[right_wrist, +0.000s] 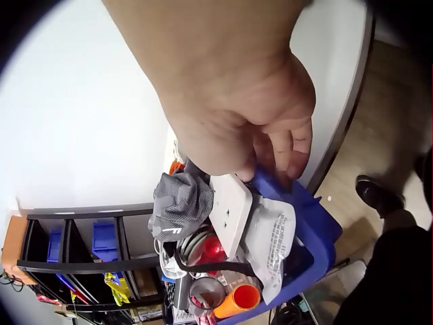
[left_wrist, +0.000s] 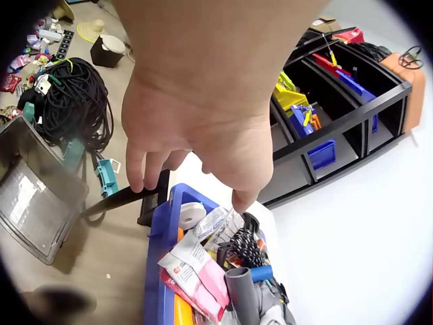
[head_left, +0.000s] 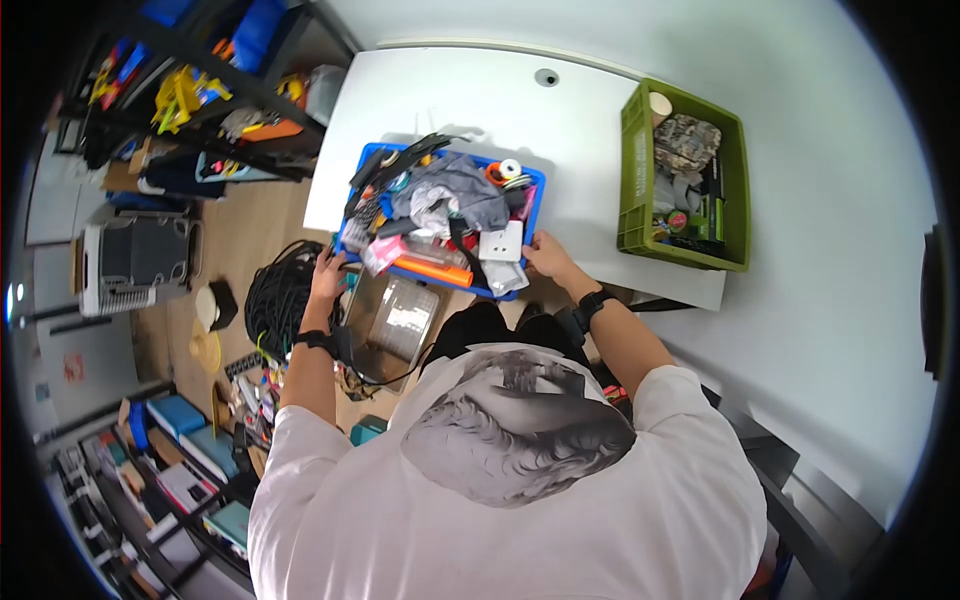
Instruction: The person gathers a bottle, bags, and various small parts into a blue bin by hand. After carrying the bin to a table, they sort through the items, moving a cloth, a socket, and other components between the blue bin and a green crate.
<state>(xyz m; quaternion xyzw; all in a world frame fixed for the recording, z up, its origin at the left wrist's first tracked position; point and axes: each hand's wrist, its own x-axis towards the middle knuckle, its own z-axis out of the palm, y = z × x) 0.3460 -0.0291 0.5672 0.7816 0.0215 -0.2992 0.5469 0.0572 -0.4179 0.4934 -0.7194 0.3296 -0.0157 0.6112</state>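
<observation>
A blue plastic bin [head_left: 539, 200], heaped with mixed items, sits at the white table's front edge and overhangs it a little. My right hand [right_wrist: 250, 128] grips the bin's right end, thumb inside and fingers curled over the outside of the rim. At the left front corner is my left hand [left_wrist: 196, 135], thumb tip near the rim and other fingers hanging loosely outside it. Among the contents are a grey cloth [head_left: 455, 190], a white socket plate [right_wrist: 230, 213], an orange tube [head_left: 435, 270], a pink-and-white packet [left_wrist: 196, 271] and a grey tube [left_wrist: 242, 294].
A green crate [head_left: 630, 190] with a camouflage pouch and other items stands right on the table [head_left: 450, 90]. Below, on the floor, are a clear plastic box [head_left: 400, 320] and a coil of black cable [head_left: 280, 300]. Shelves [head_left: 240, 85] with bins stand at the left.
</observation>
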